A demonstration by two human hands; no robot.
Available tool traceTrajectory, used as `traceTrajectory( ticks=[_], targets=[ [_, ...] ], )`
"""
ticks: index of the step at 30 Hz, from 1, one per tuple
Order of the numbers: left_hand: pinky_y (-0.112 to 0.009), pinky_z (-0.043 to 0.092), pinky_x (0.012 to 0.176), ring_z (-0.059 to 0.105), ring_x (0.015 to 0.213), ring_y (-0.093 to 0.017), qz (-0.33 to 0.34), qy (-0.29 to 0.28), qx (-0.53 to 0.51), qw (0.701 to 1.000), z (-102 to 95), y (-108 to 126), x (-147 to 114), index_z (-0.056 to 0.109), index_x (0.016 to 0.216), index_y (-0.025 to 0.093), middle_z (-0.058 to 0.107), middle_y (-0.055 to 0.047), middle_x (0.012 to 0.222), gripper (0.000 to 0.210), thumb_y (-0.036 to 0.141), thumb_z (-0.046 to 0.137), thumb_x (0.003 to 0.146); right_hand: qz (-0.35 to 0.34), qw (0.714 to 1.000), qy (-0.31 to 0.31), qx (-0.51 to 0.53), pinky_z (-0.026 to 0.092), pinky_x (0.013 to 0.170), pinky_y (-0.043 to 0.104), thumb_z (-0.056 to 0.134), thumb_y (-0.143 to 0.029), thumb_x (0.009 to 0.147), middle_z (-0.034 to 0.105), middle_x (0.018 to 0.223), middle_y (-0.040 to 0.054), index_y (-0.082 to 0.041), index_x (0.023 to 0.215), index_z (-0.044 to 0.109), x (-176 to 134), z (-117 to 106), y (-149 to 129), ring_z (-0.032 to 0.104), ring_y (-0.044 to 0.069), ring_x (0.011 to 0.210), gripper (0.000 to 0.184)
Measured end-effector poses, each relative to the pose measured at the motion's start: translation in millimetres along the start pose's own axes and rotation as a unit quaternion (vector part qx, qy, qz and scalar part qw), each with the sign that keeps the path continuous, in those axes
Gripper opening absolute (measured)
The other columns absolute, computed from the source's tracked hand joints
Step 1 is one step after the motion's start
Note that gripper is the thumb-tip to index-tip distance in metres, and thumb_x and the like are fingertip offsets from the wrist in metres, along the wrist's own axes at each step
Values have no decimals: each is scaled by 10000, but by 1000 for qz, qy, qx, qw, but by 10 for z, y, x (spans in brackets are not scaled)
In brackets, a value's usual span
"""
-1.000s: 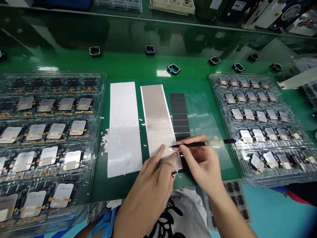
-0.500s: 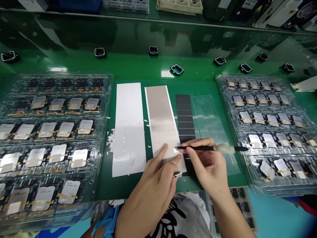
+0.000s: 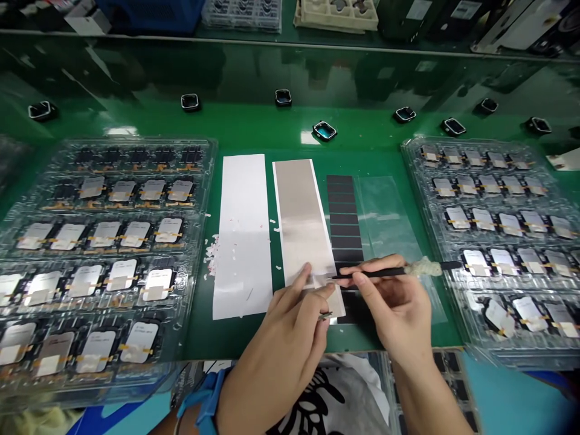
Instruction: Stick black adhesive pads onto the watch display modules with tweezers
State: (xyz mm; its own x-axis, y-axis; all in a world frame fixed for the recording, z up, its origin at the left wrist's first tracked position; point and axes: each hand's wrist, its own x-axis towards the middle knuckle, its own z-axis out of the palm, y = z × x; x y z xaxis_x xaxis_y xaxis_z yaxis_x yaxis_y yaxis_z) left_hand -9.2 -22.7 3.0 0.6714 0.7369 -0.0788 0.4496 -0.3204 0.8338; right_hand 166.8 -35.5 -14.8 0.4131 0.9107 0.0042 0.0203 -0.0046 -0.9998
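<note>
My left hand (image 3: 290, 338) presses its fingertips on the lower end of a beige-grey sheet (image 3: 301, 211) with white borders. Its other fingers curl around a thin metallic piece (image 3: 325, 315), mostly hidden, so its kind is unclear. In a pinch, my right hand (image 3: 399, 302) has a slim black pen-like tool (image 3: 385, 272) with pale wrapping near its rear. The tool's tip points left and meets the sheet's right part, close to my left fingertips. Partly behind the right hand lies a strip of black rectangles (image 3: 344, 220).
Clear trays of silver-faced parts flank the work, one left (image 3: 199, 229) and one right (image 3: 419, 181). A white paper sheet (image 3: 242, 241) with scraps (image 3: 211, 257) lies left of centre. Clear film (image 3: 385, 211) is at right. Several watch-like frames (image 3: 325, 130) sit behind, below a shelf (image 3: 254, 41).
The whole view has shifted slightly, so the table items appear further right. The tool's rear end is tipped up a little more, its tip lower. My left hand stays on the sheet.
</note>
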Motion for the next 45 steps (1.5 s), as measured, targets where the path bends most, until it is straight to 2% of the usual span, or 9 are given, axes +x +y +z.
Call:
traceTrajectory(
  ticks=[3, 6, 9, 15, 22, 32, 37, 42, 45],
  targets=[
    [-487, 496, 1026, 436, 1407, -292, -47, 70, -86, 993, 4, -7, 16, 487, 1106, 276, 625, -80, 1318, 102, 236, 437, 1026, -30, 993, 85, 75, 644, 714, 271, 702, -185, 861, 651, 864, 6, -217, 880, 625, -50, 3, -47, 741, 150, 768, 86],
    [-300, 566, 763, 693, 894, -170, -96, 152, -253, 951, 6, 3, 72, 471, 1048, 285, 710, -19, 980, 35, 310, 448, 1039, -62, 986, 124, 95, 659, 759, 344, 658, -165, 885, 617, 870, 7, -240, 910, 592, -153, 101, -118, 742, 176, 809, 103],
    [-208, 478, 562, 550, 562, -96, -119, 188, -399, 890, 17, 26, 139, 428, 1022, 275, 649, 37, 754, 85, 356, 426, 1048, -81, 987, 109, 88, 670, 735, 386, 594, -158, 920, 625, 871, 24, -269, 940, 547, -253, 262, -158, 748, 207, 833, 123],
    [-208, 413, 580, 466, 607, -98, -79, 189, -500, 841, 65, 44, 182, 444, 1093, 259, 612, 21, 773, 164, 413, 419, 1043, -95, 986, 91, 104, 666, 689, 322, 570, -113, 929, 664, 870, 27, -268, 957, 525, -292, 445, -108, 753, 199, 879, 164],
    [-192, 396, 605, 440, 611, -71, -88, 178, -494, 846, 59, 64, 194, 412, 1078, 255, 599, 36, 794, 152, 405, 406, 1054, -168, 972, 85, 142, 678, 725, 316, 554, 24, 880, 708, 899, 27, -204, 984, 559, -243, 461, -45, 758, 193, 905, 251],
    [-181, 404, 579, 438, 573, -60, -66, 193, -476, 855, 98, 31, 207, 405, 1063, 243, 608, 26, 785, 132, 373, 386, 1064, -174, 971, 78, 146, 679, 741, 318, 531, 53, 874, 719, 922, 35, -196, 1005, 561, -241, 463, -49, 758, 195, 922, 283],
    [-148, 339, 465, 425, 527, -67, -74, 232, -444, 862, 94, 37, 226, 403, 1032, 250, 545, 53, 682, 155, 396, 454, 1037, -170, 973, 80, 133, 674, 755, 368, 541, 11, 885, 717, 898, 38, -209, 988, 555, -249, 475, -49, 753, 203, 907, 243],
    [-144, 321, 456, 375, 482, -60, -96, 244, -364, 894, 71, 19, 214, 390, 990, 258, 483, 94, 599, 175, 348, 538, 1008, -161, 972, 160, 63, 661, 765, 340, 602, -45, 881, 701, 889, 26, -208, 957, 543, -225, 191, -94, 736, 168, 851, 189],
    [-178, 421, 541, 491, 585, -89, -85, 188, -317, 926, 70, 32, 182, 406, 1030, 278, 529, 67, 670, 92, 335, 478, 1033, -106, 984, 143, 4, 658, 760, 304, 653, -86, 868, 697, 918, 34, -208, 963, 549, -237, -139, -97, 741, 167, 845, 187]
  ],
)
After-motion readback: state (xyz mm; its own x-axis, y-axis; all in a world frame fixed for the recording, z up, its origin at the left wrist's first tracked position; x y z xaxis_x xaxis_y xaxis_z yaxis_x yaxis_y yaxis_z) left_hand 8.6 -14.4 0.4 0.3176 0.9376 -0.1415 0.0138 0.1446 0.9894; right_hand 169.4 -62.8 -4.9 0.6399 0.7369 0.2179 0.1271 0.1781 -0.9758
